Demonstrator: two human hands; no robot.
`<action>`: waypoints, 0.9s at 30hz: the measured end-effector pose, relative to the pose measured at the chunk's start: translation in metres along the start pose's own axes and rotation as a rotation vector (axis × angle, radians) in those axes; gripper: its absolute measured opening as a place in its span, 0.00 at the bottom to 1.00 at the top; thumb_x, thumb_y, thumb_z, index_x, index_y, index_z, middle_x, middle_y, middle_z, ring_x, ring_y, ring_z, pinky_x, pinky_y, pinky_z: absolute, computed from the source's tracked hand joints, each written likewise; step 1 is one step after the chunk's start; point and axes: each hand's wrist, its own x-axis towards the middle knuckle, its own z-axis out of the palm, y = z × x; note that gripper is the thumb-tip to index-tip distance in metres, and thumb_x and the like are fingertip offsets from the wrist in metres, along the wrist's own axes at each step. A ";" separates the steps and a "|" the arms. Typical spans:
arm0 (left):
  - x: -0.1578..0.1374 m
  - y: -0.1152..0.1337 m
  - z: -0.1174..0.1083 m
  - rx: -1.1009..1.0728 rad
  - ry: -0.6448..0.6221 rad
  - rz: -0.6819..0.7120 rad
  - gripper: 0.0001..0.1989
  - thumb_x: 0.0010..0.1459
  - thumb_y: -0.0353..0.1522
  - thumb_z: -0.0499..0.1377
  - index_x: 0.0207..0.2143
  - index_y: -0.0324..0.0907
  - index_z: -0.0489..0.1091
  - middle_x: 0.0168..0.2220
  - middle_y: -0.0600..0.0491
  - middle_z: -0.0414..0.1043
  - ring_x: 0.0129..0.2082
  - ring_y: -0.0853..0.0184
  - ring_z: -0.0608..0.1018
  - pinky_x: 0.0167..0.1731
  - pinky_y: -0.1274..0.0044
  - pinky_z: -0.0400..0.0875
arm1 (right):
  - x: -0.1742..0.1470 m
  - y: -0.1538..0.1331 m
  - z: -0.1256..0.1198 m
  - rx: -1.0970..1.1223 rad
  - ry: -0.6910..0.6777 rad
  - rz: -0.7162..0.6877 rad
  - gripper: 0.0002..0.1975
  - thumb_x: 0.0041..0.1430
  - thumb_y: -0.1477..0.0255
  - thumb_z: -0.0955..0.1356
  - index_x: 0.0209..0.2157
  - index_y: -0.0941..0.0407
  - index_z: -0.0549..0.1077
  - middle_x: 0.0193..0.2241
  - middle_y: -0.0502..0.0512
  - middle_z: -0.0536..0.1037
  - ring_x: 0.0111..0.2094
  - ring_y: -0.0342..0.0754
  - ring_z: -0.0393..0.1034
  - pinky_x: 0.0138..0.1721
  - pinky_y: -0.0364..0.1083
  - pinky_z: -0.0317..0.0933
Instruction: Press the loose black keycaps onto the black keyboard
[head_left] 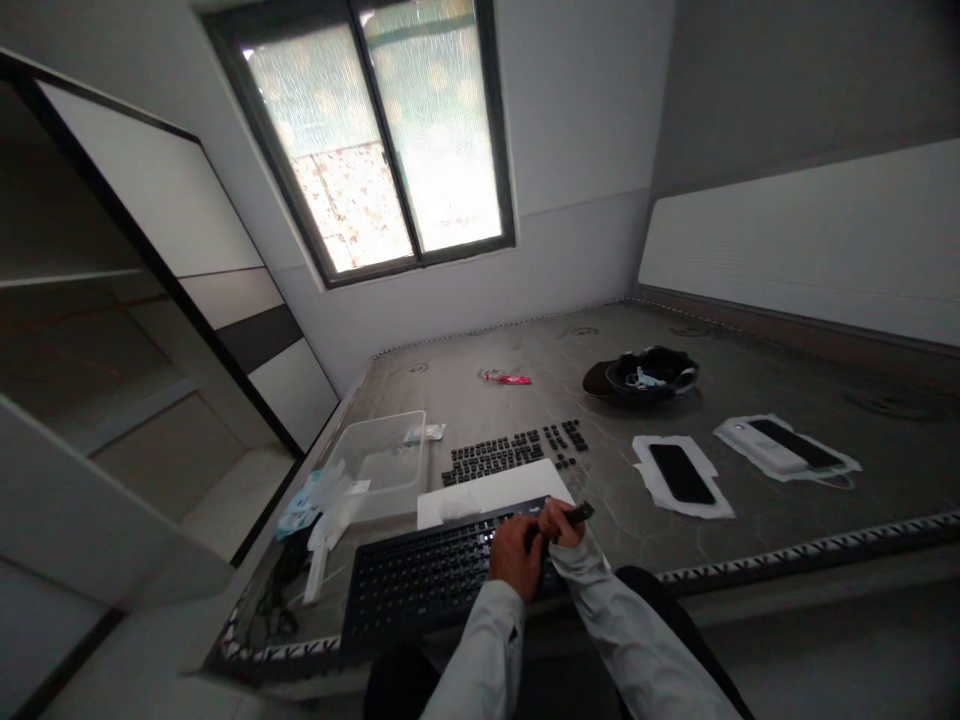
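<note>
My left hand (517,555) and right hand (562,522) together over the right end of the black keyboard (420,570).
My right fingers are wrapped round a dark tool (583,513) whose end pokes out to the right; my left fingers curl beside them, and I can't tell whether they grip anything. The keyboard lies along the near edge of the mattress (457,400), toward its near left corner; beyond a white board (525,484) sit rows of loose keycaps (495,460).

Left grip (514,556) bends downward; right grip (562,523) curls beside it; forearms (486,640) angle inward
</note>
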 end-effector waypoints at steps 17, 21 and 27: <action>-0.002 -0.013 0.007 -0.127 0.107 -0.122 0.05 0.63 0.33 0.56 0.39 0.43 0.69 0.36 0.53 0.76 0.34 0.66 0.77 0.38 0.75 0.69 | 0.013 -0.009 -0.005 0.155 -0.017 0.163 0.26 0.51 0.50 0.68 0.15 0.52 0.57 0.08 0.41 0.50 0.10 0.39 0.43 0.12 0.43 0.44; -0.001 -0.016 0.006 -0.134 0.189 -0.078 0.04 0.61 0.32 0.58 0.38 0.43 0.72 0.37 0.53 0.76 0.38 0.65 0.77 0.42 0.74 0.71 | 0.011 -0.024 -0.005 -0.003 0.090 0.055 0.26 0.55 0.48 0.64 0.16 0.51 0.54 0.09 0.42 0.49 0.10 0.39 0.43 0.12 0.43 0.43; -0.001 -0.015 0.006 -0.113 0.255 -0.023 0.06 0.61 0.30 0.58 0.39 0.42 0.73 0.37 0.52 0.75 0.39 0.66 0.77 0.44 0.74 0.72 | 0.004 -0.052 -0.018 -0.949 -0.077 -0.377 0.19 0.63 0.63 0.64 0.20 0.56 0.66 0.19 0.50 0.68 0.22 0.42 0.62 0.26 0.43 0.56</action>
